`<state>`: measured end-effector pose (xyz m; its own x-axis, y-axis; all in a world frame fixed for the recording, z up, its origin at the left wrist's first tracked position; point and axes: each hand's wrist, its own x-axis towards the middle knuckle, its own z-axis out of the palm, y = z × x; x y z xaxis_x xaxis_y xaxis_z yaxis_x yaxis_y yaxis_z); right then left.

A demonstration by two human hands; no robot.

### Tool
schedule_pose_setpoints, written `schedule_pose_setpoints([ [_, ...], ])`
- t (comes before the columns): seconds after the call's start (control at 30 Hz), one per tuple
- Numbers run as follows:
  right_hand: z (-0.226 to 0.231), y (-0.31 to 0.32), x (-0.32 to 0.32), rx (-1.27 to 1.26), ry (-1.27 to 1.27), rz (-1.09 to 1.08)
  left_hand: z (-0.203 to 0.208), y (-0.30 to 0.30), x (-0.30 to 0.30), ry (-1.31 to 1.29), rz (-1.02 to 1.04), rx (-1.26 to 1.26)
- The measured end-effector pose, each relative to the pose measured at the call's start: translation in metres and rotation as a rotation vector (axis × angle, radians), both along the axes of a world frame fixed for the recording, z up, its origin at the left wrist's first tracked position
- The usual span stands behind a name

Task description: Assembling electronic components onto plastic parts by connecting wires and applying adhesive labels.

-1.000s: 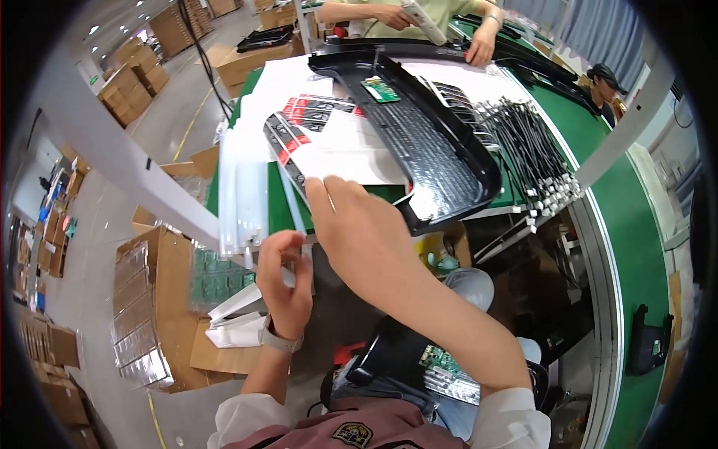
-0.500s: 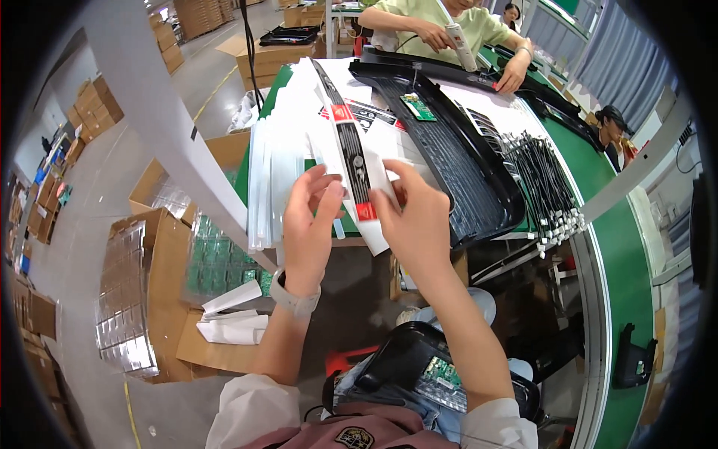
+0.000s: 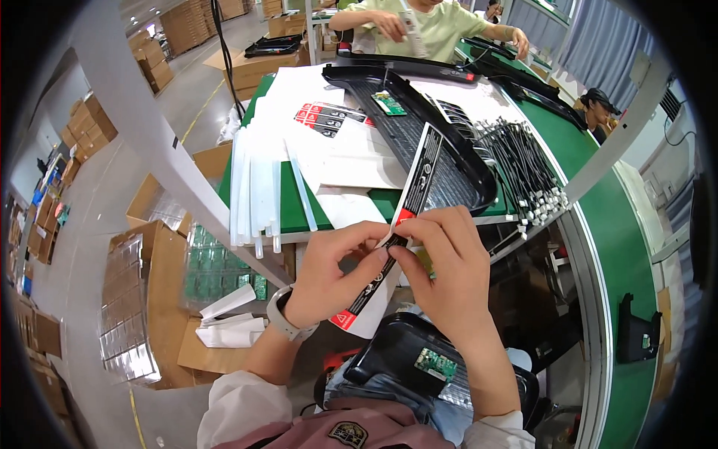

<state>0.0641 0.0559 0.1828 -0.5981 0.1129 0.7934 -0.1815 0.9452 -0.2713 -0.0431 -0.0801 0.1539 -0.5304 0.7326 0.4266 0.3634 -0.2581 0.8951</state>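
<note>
Long black tray (image 3: 441,153) on a green table (image 3: 299,206), black cables (image 3: 523,168) just beside it. White strips (image 3: 254,194) near the edge. Brown boxes (image 3: 146,299) on the floor below.

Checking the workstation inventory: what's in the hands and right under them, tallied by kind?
Long black label strip with red end, held by both hands: 1
White backing sheet behind the strip: 1
Black tray in the lap: 1
Green circuit board on that tray: 1
Wristwatch on the left hand: 1
Total: 5
</note>
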Motion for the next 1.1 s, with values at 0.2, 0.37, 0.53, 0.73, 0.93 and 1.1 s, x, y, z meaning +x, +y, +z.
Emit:
schedule_pose_setpoints([
  [0.2,-0.007,0.009,0.015,0.0,0.005,0.021,-0.003,0.01,0.006,0.093,-0.034,0.033],
  [0.37,-0.011,0.013,0.022,-0.006,0.038,-0.009,-0.002,0.014,0.011,0.075,-0.064,-0.094],
  [0.53,-0.017,0.02,0.024,0.008,0.009,0.026,-0.003,0.018,0.013,0.07,-0.079,-0.109],
  [0.73,-0.017,0.017,0.022,0.003,0.077,-0.017,-0.012,0.024,0.011,-0.181,-0.116,-0.013],
  [0.93,-0.033,0.027,0.018,0.176,0.187,0.0,-0.016,0.026,0.009,-0.247,-0.134,-0.018],
  [1.1,-0.032,0.028,0.017,0.186,0.197,0.004,-0.01,0.026,0.006,-0.305,-0.141,-0.022],
])
